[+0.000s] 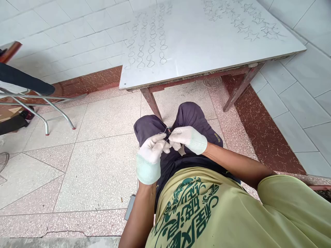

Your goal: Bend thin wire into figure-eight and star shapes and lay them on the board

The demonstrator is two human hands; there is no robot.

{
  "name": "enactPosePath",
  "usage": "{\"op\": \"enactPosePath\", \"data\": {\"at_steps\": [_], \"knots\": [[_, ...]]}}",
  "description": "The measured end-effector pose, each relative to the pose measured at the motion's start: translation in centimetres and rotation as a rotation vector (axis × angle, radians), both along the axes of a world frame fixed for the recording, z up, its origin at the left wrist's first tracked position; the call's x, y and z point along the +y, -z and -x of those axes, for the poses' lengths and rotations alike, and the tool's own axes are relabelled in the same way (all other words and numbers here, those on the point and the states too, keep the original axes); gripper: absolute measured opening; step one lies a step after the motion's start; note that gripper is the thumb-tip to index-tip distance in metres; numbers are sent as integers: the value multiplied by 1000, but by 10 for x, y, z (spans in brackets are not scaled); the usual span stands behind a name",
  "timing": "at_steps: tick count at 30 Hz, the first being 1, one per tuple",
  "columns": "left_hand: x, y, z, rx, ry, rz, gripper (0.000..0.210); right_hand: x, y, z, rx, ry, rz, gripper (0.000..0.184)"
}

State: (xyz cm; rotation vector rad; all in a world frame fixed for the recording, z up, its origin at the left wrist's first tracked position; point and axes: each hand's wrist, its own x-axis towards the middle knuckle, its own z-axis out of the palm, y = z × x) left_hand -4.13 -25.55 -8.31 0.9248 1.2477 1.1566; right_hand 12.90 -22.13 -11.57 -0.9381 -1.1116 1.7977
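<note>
My left hand (154, 148), in a white knitted glove with a pale green cuff, is closed in a pinch above my lap. Beside it my right hand (184, 137), gloved the same way, pinches too, with its fingertips close to the left ones. A thin piece of wire (166, 130) runs between the two hands and curves up past the fingertips. Its full shape is partly hidden by the fingers. Something small and dark with a red part shows just behind the fingertips, too small to name.
Ahead stands a white-topped table (186, 65) bearing rows of wire figure-eight shapes (151, 48) and several wire stars (250, 34). A metal-legged chair (46, 106) and another person's leg (26, 79) are at the left. A phone (129, 207) lies near my left forearm. A tiled wall (297, 100) borders the right.
</note>
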Motion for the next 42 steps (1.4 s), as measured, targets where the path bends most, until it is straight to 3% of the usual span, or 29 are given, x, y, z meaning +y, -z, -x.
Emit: {"op": "enactPosePath", "data": {"at_steps": [7, 13, 17, 22, 25, 31, 36, 42], "knots": [[10, 12, 10, 114, 69, -7, 55, 5, 19, 1, 14, -16, -35, 30], [20, 14, 6, 163, 119, 13, 35, 6, 19, -2, 0, -55, -21, 44], [16, 7, 2, 239, 16, 0, 27, 4, 14, -10, -100, -71, -130, 47], [12, 3, 3, 301, -136, 2, 23, 0, 12, -18, -293, -46, -171, 26], [11, 3, 4, 294, -137, 5, 24, 0, 12, -17, -223, -37, -118, 31], [9, 4, 4, 301, -67, -25, 24, 5, 14, -11, -63, -120, 58, 24], [7, 0, 7, 319, -11, -15, 23, 1, 18, -10, -3, -140, 41, 32], [6, 0, 15, 370, 22, -32, 20, -2, 18, -9, 129, -214, 144, 42]]}}
